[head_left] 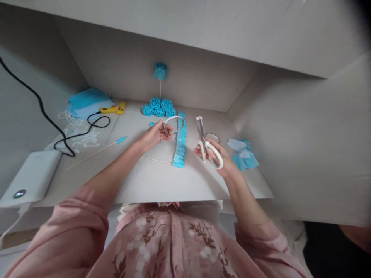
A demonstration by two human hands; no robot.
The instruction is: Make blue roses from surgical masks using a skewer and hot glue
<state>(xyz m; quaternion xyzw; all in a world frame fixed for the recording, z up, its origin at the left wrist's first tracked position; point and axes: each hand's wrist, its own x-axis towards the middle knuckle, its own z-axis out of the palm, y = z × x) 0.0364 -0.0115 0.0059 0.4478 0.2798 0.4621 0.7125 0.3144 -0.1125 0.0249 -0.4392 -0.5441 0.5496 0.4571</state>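
My left hand [159, 133] pinches a thin roll of tape [182, 124], pale and ring-shaped, above the table. In my right hand [220, 156] is a pair of scissors [202, 133] with white handles, its blades pointing away from me. Between the hands lies a long pleated blue strip [181, 141], and a thin wooden stick [156, 160] reaches its near end. Behind my right fingers, a second ring-shaped thing [213, 136] shows in part. Several rolled blue flowers [159, 106] are stacked past my left hand.
A blue flower on a stick [160, 72] stands at the back. Face masks [88, 101], a yellow glue gun [116, 109], a blue-tipped stick [95, 154] and a white power bank [30, 175] are left; blue scraps [245, 154] lie right. Walls and a shelf [185, 27] enclose the table.
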